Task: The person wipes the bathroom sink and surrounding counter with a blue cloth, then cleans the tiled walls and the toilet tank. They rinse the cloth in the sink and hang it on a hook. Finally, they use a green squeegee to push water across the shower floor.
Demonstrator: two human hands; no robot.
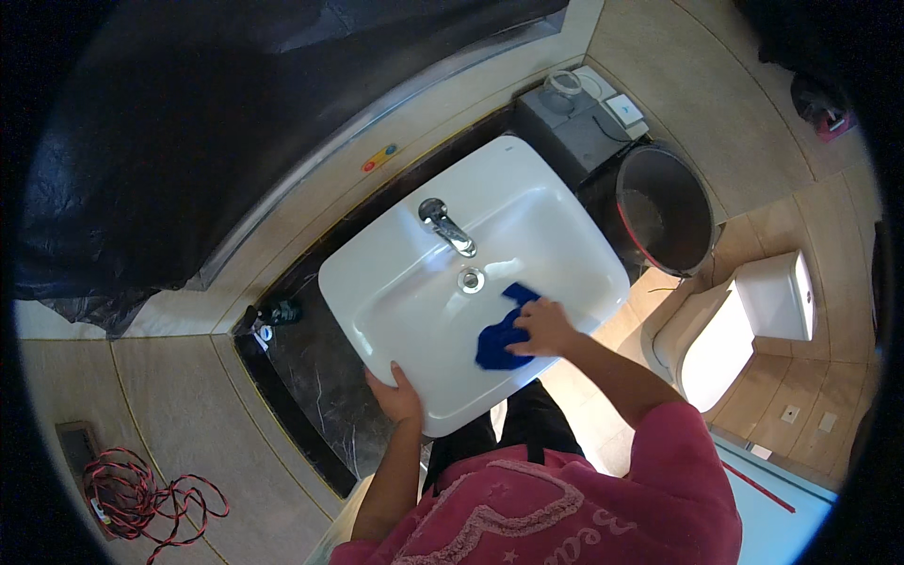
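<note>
A blue cloth (499,346) lies bunched in the basin of a white washbasin (377,273), toward its near right side. My right hand (546,327) presses down on the cloth with bent fingers gripping it. At the basin's near left rim rests my left hand (396,397), thumb lying on top of the edge and the other fingers partly hidden below it. Farther back stand a chrome faucet (446,228) and, in front of it, a round drain (470,280).
Around the basin runs a dark marble counter (325,395). Small bottles (273,315) stand in its left corner. To the right are a grey box (574,137), a dark bucket (664,212) and a white toilet (716,339). A red-black cable (127,494) lies coiled at lower left.
</note>
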